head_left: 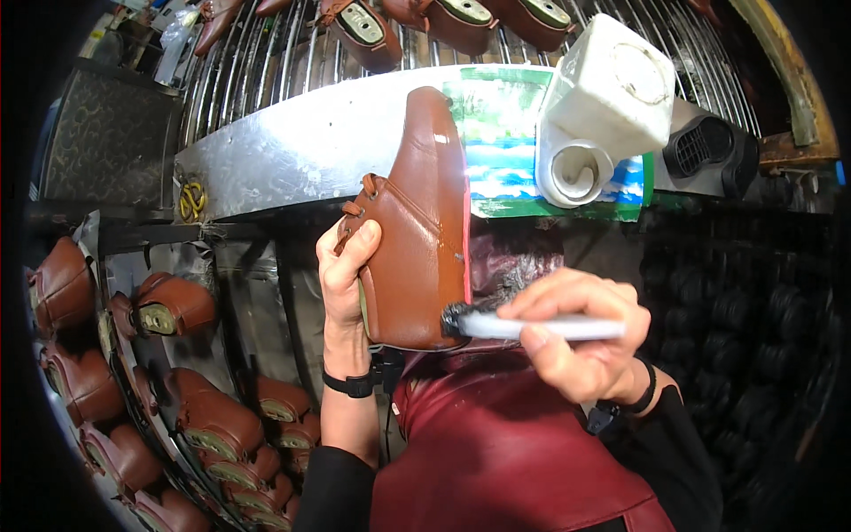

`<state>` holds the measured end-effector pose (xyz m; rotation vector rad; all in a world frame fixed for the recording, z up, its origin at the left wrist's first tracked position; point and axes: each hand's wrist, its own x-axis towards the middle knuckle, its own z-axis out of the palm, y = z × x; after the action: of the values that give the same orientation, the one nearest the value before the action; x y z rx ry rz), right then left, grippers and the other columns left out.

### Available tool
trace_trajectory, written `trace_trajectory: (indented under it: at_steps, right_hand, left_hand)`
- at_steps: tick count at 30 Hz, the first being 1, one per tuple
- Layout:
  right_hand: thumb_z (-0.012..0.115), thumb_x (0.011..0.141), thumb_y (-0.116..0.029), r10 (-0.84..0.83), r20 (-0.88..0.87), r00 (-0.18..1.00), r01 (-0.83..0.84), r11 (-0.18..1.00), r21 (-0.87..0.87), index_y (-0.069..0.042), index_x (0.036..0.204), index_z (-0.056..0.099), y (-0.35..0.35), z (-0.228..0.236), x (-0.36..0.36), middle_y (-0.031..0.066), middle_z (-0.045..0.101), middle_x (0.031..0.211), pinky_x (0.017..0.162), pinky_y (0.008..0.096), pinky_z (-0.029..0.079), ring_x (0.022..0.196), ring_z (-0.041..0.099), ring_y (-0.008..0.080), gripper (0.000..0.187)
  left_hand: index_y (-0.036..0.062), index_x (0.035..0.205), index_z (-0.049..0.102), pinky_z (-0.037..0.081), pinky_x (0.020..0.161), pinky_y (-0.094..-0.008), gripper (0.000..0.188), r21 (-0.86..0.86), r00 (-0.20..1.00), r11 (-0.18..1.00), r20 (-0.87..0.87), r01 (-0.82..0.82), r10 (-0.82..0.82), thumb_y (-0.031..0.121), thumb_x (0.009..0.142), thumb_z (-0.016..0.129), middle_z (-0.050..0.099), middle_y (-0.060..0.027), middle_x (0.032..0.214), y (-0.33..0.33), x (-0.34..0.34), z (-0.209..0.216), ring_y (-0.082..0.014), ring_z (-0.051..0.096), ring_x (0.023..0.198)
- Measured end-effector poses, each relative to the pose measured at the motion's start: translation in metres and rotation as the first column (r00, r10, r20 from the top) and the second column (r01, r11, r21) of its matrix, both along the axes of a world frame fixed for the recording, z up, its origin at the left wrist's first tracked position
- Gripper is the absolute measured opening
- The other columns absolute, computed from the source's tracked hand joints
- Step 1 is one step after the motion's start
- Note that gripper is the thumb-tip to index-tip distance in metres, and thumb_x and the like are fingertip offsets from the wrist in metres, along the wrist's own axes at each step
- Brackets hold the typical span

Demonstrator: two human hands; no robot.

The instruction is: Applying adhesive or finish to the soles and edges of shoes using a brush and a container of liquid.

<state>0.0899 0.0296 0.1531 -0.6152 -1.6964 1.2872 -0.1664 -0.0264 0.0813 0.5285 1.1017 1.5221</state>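
Note:
A brown leather shoe upper (pixel 408 257) with laces is held toe away from me, its side facing up. My left hand (pixel 344 270) is closed on its laced edge, thumb on the leather. A pinkish-red strip runs along the right edge of the upper. My right hand (pixel 581 332) grips a white-handled brush (pixel 541 328). The dark bristles touch the upper near its heel end, at the lower right edge. Beyond it, a white plastic container (pixel 612 84) with a round opening stands on a green and blue sheet (pixel 503 115).
A metal ledge (pixel 275 137) crosses in front of me, with metal rollers behind it carrying several brown shoes (pixel 461 22). A black sole (pixel 700 146) lies at the right end. More brown shoes (pixel 208 412) fill racks at lower left. Yellow-handled scissors (pixel 191 202) are at the ledge's left.

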Motion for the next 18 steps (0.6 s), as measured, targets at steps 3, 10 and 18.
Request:
trace_trajectory:
  at_steps: [3,10,18]
  right_hand:
    - [0.078,0.072,0.004,0.090,0.033,0.995,-0.092,0.994,0.050,0.011,0.090,0.069,0.003,0.015,0.005,0.0221,0.076,0.084,0.068,0.0326,0.061,0.074,0.077,0.0271,0.021]
    - [0.065,0.064,0.006,0.187,-0.122,0.975,-0.186,0.982,0.022,0.010,0.100,0.070,0.038,0.013,0.003,0.0252,0.076,0.097,0.082,0.0396,0.062,0.088,0.077,0.0306,0.037]
    - [0.061,0.097,-0.010,-0.198,-0.321,0.926,0.017,0.873,-0.487,0.008,0.108,0.066,0.106,-0.020,-0.026,0.0222,0.076,0.101,0.070,0.0368,0.062,0.076,0.074,0.0256,0.022]
  left_hand:
    - [-0.0074,0.128,0.065,0.064,0.083,-0.0357,0.040,-0.006,0.997,0.999,0.062,-0.047,0.048,0.025,0.106,0.061,0.076,-0.0178,0.112,0.003,0.002,0.004,-0.0231,0.077,0.093]
    - [-0.0017,0.140,0.058,0.063,0.095,-0.0479,0.049,-0.032,0.824,0.990,0.552,-0.137,0.131,0.037,0.114,0.045,0.072,-0.0196,0.127,0.016,0.022,0.011,-0.0335,0.074,0.110]
    - [0.0022,0.133,0.065,0.061,0.093,-0.0381,0.042,0.072,0.948,0.956,0.170,-0.285,0.270,0.036,0.114,0.049,0.074,-0.0098,0.119,0.023,0.047,0.024,-0.0210,0.074,0.103]
